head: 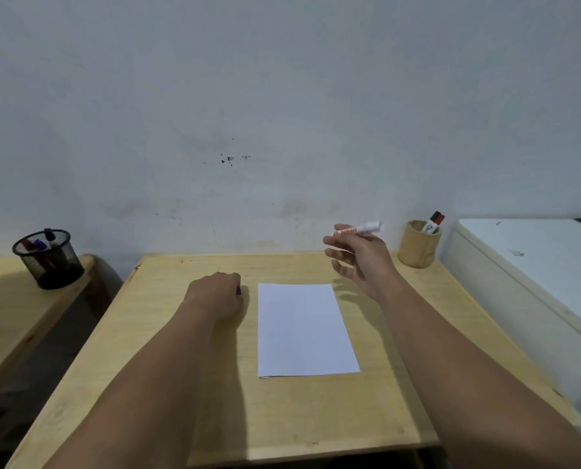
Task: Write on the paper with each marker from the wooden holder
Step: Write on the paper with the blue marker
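On the wooden table (316, 411) in front of us lies the blank sheet of paper (302, 330), its long side running away from us toward the wall, set square so that we can write on it without turning it. Our right hand (360, 255) hangs in the air between the paper's far right corner and the wooden holder (417, 245). It pinches a white marker (358, 229) between thumb and forefinger, while the other fingers spread loosely below. The marker lies nearly level, with its long axis running left to right and its right end raised a little toward the holder. We cannot tell which end carries the tip, nor whether a cap is on. We judge that the grip is a carrying grip and not yet a writing one, so the marker must be turned downward before it meets the sheet.

Our left hand (219, 292) rests on the table just left of the paper, curled into a fist. A small dark thing (238, 290) shows at its fingers; it may be a cap, but we cannot tell.

One more marker (434, 223) stands in the holder at the table's far right corner, leaning right with its red and black end upward. A black mesh cup (50, 258) with other pens stands well apart on the side table (11, 316) to the left.
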{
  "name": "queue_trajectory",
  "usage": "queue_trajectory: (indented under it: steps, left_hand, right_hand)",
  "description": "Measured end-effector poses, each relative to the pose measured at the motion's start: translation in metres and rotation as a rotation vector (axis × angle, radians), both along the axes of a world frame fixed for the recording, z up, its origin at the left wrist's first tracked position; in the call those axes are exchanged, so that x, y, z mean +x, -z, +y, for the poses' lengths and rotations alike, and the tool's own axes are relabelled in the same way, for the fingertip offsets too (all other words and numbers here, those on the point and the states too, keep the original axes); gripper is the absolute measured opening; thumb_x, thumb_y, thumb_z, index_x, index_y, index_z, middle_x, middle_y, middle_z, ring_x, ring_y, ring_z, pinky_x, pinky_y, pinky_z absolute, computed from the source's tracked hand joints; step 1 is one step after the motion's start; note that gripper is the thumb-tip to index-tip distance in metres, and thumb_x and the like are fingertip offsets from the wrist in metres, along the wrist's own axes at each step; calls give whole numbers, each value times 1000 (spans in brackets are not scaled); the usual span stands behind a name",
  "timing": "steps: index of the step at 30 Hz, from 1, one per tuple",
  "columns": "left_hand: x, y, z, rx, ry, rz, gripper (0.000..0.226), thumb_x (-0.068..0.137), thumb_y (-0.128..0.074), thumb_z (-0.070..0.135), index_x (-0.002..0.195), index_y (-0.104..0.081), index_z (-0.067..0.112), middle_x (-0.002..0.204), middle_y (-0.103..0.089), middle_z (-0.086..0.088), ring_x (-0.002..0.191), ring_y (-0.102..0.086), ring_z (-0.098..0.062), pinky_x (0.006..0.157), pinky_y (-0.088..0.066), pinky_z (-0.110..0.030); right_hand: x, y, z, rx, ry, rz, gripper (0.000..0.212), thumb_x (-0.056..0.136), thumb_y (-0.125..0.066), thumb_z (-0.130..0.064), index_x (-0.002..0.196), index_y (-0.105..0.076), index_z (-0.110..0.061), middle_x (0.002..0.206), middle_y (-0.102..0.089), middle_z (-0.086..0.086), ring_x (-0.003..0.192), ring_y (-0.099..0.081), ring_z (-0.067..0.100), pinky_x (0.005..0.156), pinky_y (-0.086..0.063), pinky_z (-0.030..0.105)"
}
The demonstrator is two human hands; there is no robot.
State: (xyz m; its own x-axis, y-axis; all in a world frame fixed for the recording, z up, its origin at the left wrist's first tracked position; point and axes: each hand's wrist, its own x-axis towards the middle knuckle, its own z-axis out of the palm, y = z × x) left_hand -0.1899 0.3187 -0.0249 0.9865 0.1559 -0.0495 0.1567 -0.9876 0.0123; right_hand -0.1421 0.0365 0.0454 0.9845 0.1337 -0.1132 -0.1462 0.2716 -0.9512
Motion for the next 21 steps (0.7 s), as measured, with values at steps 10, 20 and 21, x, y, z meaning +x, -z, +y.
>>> queue_trajectory:
  steps: [10,20,21]
  left_hand:
    - [-50,18,-17,-195,360,-452,52,90,-51,55,129,-66,24,120,-65,7,105,-58,-21,82,-52,-38]
    - [-69,47,-18,-197,365,-62,82,101,-34,67,166,-15,21,174,-5,1,161,4,-22,129,4,-40]
    - [-69,48,-18,-195,365,-67,82,101,-33,67,166,-14,21,174,-5,0,161,4,-22,130,4,-40]
  right_hand:
    - [-2,30,31,-105,136,47,24,107,-62,-37,97,-71,-17,71,-69,2,52,-60,12,55,-45,25]
    - [-17,59,79,-354,78,-38,35,97,-74,-40,89,-81,-6,70,-77,1,58,-62,14,52,-46,21]
    - [-17,62,86,-369,95,-50,37,98,-73,-41,89,-80,-5,67,-75,2,55,-62,12,49,-45,19]
